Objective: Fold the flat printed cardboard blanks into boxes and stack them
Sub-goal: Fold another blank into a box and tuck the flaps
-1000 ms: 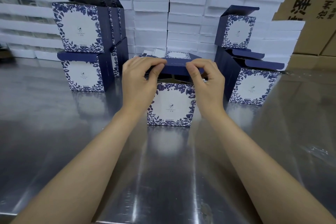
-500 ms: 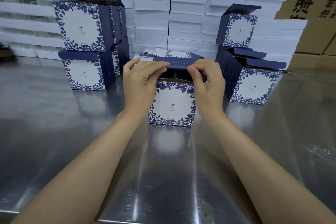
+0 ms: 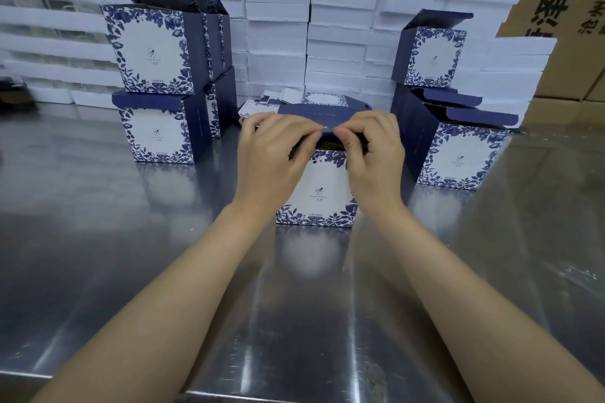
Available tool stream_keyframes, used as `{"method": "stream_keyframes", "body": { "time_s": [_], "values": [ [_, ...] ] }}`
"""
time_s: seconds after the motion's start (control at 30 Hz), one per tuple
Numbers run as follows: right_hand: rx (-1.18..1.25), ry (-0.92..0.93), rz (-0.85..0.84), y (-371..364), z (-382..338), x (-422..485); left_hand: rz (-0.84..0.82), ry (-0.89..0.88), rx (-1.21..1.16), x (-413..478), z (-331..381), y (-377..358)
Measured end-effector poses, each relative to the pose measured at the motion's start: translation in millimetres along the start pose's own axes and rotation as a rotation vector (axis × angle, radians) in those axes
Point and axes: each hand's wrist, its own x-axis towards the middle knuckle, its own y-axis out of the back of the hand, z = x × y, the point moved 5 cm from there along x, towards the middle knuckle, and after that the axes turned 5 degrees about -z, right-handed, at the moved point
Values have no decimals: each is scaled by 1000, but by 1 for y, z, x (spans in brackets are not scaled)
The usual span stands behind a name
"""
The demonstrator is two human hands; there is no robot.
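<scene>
The left hand (image 3: 271,154) and right hand (image 3: 376,154), wider apart earlier, now pinch the lid flap (image 3: 314,113) at its front edge, thumbs nearly touching. The box (image 3: 319,193) stands upright mid-way across the steel table (image 3: 131,239).

Box stacks (image 3: 157,85) (image 3: 458,127) flank open table (image 3: 294,304) front.

steel table (image 3: 98,239) | white stacks (image 3: 278,10) behind | brown cartons (image 3: 589,20) right
</scene>
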Motion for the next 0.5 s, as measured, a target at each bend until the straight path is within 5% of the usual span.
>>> {"method": "stream_keyframes", "body": {
  "time_s": [0.3, 0.5],
  "values": [
    [41, 65, 83, -1, -9, -5, -18, 38, 24, 0, -3, 1],
    [277, -162, 193, 6, 4, -1, -23, 323, -252, -2, -17, -2]
  ]
}}
